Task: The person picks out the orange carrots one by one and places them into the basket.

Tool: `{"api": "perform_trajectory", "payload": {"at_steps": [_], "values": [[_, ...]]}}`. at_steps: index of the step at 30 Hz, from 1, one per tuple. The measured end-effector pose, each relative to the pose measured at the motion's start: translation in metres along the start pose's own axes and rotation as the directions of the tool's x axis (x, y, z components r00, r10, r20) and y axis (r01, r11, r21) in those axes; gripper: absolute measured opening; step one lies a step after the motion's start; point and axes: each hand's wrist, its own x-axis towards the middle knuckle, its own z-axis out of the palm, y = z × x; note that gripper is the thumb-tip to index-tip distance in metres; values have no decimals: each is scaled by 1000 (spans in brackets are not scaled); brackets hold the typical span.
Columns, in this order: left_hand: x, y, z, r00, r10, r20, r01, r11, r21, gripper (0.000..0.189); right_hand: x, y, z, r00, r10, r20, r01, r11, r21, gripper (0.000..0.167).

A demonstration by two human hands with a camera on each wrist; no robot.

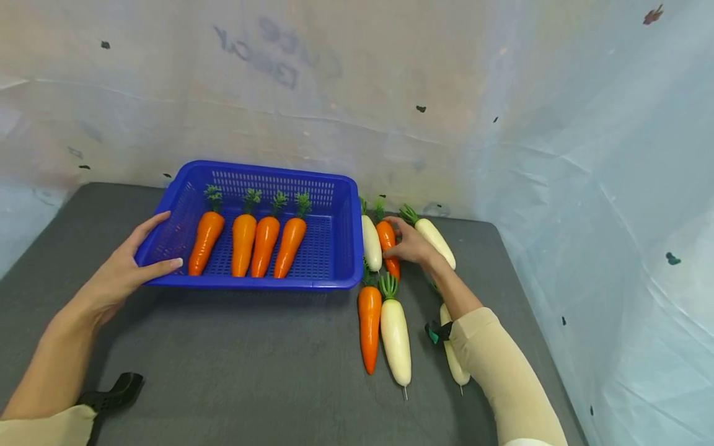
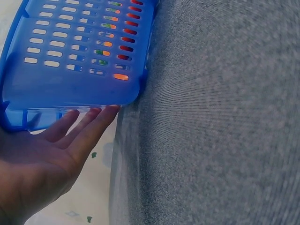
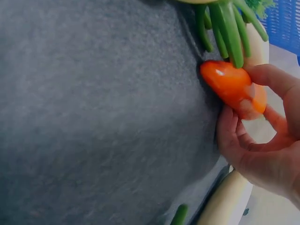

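Observation:
A blue plastic basket (image 1: 251, 282) with slotted walls holds several orange carrots (image 1: 264, 241) in a row, leafy tops toward the far wall. My left hand (image 1: 136, 263) grips the basket's left end, thumb over the rim; in the left wrist view its fingers (image 2: 89, 129) lie against the outside. To the right of the basket, my right hand (image 1: 411, 243) pinches another carrot (image 1: 387, 238) between thumb and fingers. This carrot (image 3: 227, 82) shows its rounded tip in the right wrist view. A white radish (image 1: 370, 241) lies between it and the basket.
Nearer me, a carrot (image 1: 369, 322) and a white radish (image 1: 396, 341) lie side by side on the grey table (image 1: 251, 371). One radish (image 1: 437, 240) lies beyond my right wrist, another (image 1: 454, 356) partly under the forearm. Translucent sheeting (image 1: 362, 93) hangs behind the table.

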Motion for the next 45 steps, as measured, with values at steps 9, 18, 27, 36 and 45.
{"api": "perform_trajectory", "payload": {"at_steps": [9, 18, 27, 36, 45], "values": [[0, -2, 2, 1000, 16, -1, -16, 1000, -2, 86, -3, 1, -1, 998, 64, -2, -63, 987, 147, 86], [0, 2, 0, 1000, 4, -13, -4, 1000, 4, 86, -5, 4, -11, 996, 84, -13, -77, 955, 285, 88], [1, 0, 1, 1000, 7, -14, -7, 1000, 4, 87, -8, 5, -17, 996, 67, -52, -48, 952, 302, 86], [2, 1, 1, 1000, 1, -2, -1, 1000, 9, 86, -21, -9, -25, 996, 59, -67, -37, 953, 300, 82], [2, 3, 0, 1000, -6, -1, 6, 1000, -4, 86, -31, -34, -40, 995, -3, -102, 31, 960, 277, 82]]}}
